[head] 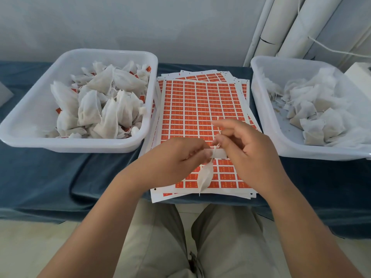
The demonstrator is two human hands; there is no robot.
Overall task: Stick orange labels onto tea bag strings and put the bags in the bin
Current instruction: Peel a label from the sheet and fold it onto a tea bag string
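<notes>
1. While the knees [160,237] sit nearest, under the table's near edge, both hands work just past them, over the sheets [200,109].
2. L hand [176,157]: thumb & fingers curled, pinching the left end of a label [217,153], which shows its white side up.
3. R hand [251,153]: thumb & forefinger pinch the string [217,125] just above the label, other fingers loosely spread. The string's free end sticks up past the fingertips.
4. Bag [204,178]: hangs from the string below the label, between the hands, over the near rows of the top sheet.
5. Handling (my read):
   - The bag is v. light, soft mesh, and prob. crushes or tears if squeezed.
   - The string is thin & limp and will slip from a loose pinch.
   - Best hold is the string close to the label, or the label itself once folded shut.
   - One side of the label is presumably sticky, so keep fingertips on the edges.
6. Surface: the sheets lie in a fanned stack, likely slick. Under them is a blue cloth [60,177], soft, rumpled at near left.
7. L bin [80,146]: bags piled inside w/ orange tags showing among them, so prob. the drop-off. It's a short reach left.
8. R bin [301,156]: bags w/ no tags visible, prob. the supply.
9. Far: pale wall [140,23], white pipes [301,27] at far right. The room is tight, w/ the table against the wall.
</notes>
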